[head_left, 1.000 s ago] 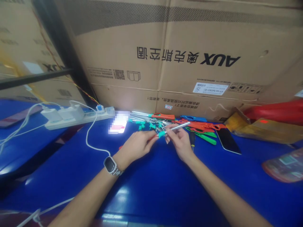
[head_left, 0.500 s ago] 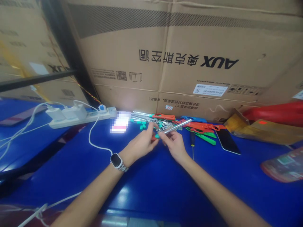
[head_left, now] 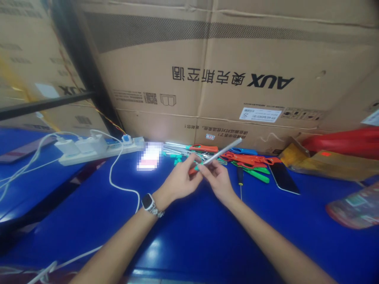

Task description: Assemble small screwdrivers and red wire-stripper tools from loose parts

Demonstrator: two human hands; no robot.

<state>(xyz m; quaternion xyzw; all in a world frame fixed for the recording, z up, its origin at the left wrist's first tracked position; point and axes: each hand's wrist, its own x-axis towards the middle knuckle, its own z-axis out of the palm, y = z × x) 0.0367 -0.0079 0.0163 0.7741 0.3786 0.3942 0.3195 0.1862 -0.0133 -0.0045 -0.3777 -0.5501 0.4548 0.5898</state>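
Note:
Between both hands, above the blue table (head_left: 177,221), is a long-necked lighter with a silver tube (head_left: 225,151), a teal collar (head_left: 199,166) and an orange-red handle (head_left: 193,170). My left hand (head_left: 184,175) is closed around the handle, most of which its fingers hide. Thumb and fingers of my right hand (head_left: 217,177) pinch the tube near the collar. The tube slants up and to the right. Behind the hands lie loose silver tubes (head_left: 177,146), small teal pieces (head_left: 177,160) and orange lighter handles (head_left: 251,159).
Green handles (head_left: 257,174), a blue handle (head_left: 244,151), a screwdriver (head_left: 240,175) and a dark phone (head_left: 283,177) lie right of the pile. A power strip (head_left: 89,152) with white cables and a lit screen (head_left: 149,156) are at left. A large cardboard box (head_left: 225,51) stands behind.
The silver tube has tilted more steeply, its far end rising slightly. Both hands keep their hold and stay close together. The camera view has shifted slightly.

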